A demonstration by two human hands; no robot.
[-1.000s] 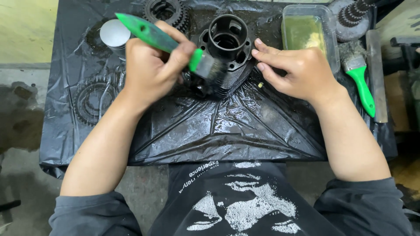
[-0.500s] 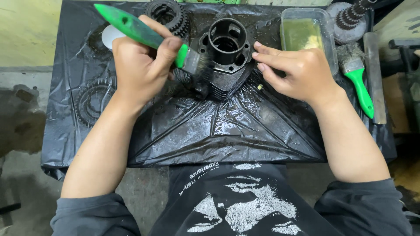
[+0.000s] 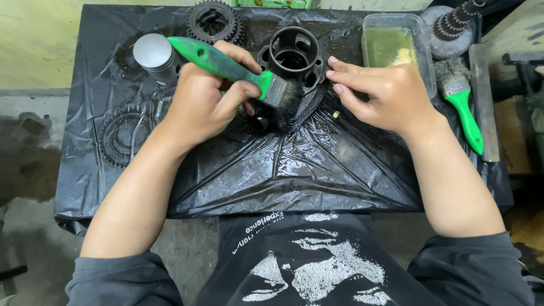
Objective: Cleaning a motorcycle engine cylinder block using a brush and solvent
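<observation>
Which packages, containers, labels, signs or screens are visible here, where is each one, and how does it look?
Clear plastic container: top right on the black plastic sheet, beyond the right hand; rectangular, rounded corners, holds yellowish-green liquid.
Green box: top edge, behind the black cylinder part; only a strip shows.
White print on the person's dark shirt: bottom centre.
No signs or screens.

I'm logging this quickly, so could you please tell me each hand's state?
Left hand: closed on the green-handled brush.
Right hand: open, fingers against the black cylinder part.

A table [image 3: 113, 187] draped in wet black plastic sheeting [image 3: 317, 170] stands on stained grey concrete floor [image 3: 28, 170].
</observation>
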